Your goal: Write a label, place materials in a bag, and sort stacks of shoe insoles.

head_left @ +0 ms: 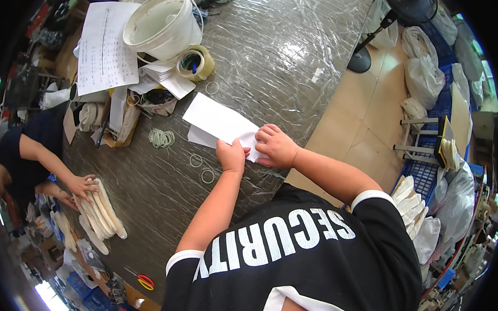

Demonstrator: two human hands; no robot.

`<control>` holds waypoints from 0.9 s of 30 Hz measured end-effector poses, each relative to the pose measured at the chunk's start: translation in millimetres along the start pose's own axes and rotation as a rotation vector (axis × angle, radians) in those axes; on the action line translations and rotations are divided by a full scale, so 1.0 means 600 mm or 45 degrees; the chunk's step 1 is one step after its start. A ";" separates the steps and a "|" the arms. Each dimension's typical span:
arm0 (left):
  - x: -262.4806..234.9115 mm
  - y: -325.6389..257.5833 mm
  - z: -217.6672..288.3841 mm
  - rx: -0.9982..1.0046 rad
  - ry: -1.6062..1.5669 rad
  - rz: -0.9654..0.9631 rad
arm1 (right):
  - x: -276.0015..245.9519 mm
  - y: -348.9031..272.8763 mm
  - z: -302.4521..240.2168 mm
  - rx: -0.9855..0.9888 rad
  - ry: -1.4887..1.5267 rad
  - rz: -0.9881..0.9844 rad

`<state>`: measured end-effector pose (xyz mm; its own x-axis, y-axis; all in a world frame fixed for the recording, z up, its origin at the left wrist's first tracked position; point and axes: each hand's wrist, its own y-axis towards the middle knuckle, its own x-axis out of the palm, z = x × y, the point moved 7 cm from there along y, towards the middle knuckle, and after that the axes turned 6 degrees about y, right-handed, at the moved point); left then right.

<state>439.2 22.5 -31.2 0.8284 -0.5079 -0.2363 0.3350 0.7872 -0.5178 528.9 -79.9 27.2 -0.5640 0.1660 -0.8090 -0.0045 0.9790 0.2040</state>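
Glossy tabletop [290,87] — white paper [218,118], lengthwise, points far-left — left fingers [236,145], right fingers [266,135] pinching it.

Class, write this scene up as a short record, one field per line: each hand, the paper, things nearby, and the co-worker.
Left hand: gripping the near edge of the white paper
Right hand: gripping the paper's right end
Paper layers: a lower layer shows beneath the top one
Left of paper: pile of pale bands
Beyond paper: tape roll, white bucket
Co-worker: one hand on stacked pale gloves
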 end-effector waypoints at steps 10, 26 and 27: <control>0.001 -0.008 0.000 0.075 0.277 -0.269 | 0.016 0.011 0.019 0.228 0.090 -0.130; 0.027 -0.023 -0.024 -0.018 -0.003 -0.166 | 0.023 0.011 0.005 0.203 0.221 -0.126; 0.023 -0.026 -0.023 -0.029 0.040 -0.099 | 0.020 0.010 0.003 0.176 0.213 -0.076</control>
<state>439.1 -1.4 -38.0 0.7855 -0.5783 -0.2203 0.3872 0.7370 -0.5540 523.5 -71.8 17.6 -0.6952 0.0968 -0.7123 0.0648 0.9953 0.0720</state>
